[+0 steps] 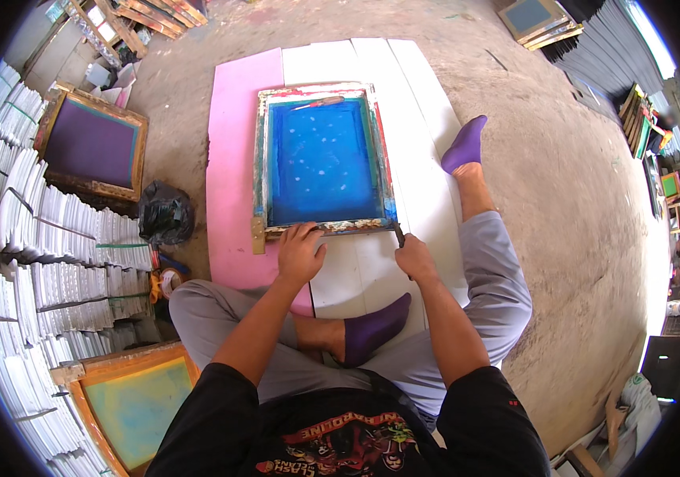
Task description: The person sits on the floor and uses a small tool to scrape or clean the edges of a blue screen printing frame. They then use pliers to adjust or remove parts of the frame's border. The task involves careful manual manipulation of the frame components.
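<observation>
A screen-printing frame (259, 159) with paint-stained wooden rails lies before me, its blue mesh (324, 163) dotted with pale spots. My left hand (302, 253) rests on its near rail, left of the middle, fingers laid over the wood and thumb apart. My right hand (416, 259) is closed around a slim dark tool (399, 234), whose upper end reaches the frame's near right corner; its exact kind is unclear. Across the mesh's far end lies a screwdriver (325, 102) with a reddish handle.
White and pink boards (236, 111) lie beneath the frame. Stacks of white sheets (54, 215), a purple screen (89, 143), a yellow-green screen (141, 401) and a black plastic bag (166, 213) stand at left. My legs, with purple socks (378, 326), border the boards. More frames (530, 20) lean far right.
</observation>
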The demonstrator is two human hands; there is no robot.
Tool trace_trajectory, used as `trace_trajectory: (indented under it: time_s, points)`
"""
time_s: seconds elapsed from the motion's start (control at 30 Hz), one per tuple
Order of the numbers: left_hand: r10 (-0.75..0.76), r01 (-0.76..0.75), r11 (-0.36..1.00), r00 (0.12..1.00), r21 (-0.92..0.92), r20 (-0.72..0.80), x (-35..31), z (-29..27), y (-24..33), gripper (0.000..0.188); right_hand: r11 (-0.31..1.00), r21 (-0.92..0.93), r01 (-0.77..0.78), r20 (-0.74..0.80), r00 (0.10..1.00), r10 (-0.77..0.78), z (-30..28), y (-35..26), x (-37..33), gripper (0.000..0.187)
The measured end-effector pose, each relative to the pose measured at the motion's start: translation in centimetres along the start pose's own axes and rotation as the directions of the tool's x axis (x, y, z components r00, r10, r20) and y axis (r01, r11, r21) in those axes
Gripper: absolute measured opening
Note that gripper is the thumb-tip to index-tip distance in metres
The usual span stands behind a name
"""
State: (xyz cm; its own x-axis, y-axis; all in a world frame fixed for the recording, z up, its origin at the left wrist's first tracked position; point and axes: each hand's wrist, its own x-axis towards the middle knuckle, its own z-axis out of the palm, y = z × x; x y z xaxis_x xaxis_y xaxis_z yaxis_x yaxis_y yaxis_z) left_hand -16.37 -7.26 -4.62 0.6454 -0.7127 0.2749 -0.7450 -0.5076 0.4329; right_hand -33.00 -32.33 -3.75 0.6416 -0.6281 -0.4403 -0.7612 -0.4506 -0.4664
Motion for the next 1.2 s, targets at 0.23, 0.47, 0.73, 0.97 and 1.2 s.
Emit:
trace_trajectory:
  time_s: [0.23,0.47,0.73,0.97,1.2]
  points:
    - [-0.013,0.013,1.000,1.000,-0.005,0.001,0.0,0.0,0.2,0.031,0.992,-0.016,-0.126,0.106,0.986,0.127,-1.6,-1.9,0.1,0.035]
    - [-0.015,0.015,0.999,1.000,-0.040,-0.009,0.0,0.3,-0.1,0.030,0.999,0.012,-0.053,-0.077,0.996,0.053,-0.2,-1.6,-1.3,0.022]
    - [0.012,-0.017,0.996,0.998,-0.084,-0.066,0.6,0.6,0.1,0.028,0.991,0.096,0.089,-0.128,0.989,-0.076,1.8,2.0,0.4,0.017]
    - [0.024,-0.030,0.997,0.997,-0.074,-0.071,1.0,0.3,0.1,0.024,0.792,0.588,-0.163,0.204,0.978,0.050,0.0,0.8,-0.5,0.008]
    - [0.014,-0.020,0.996,0.997,-0.089,-0.070,1.2,-0.4,0.2,0.024,0.523,0.786,-0.329,0.385,0.923,0.002,-1.0,-0.3,-1.2,0.017]
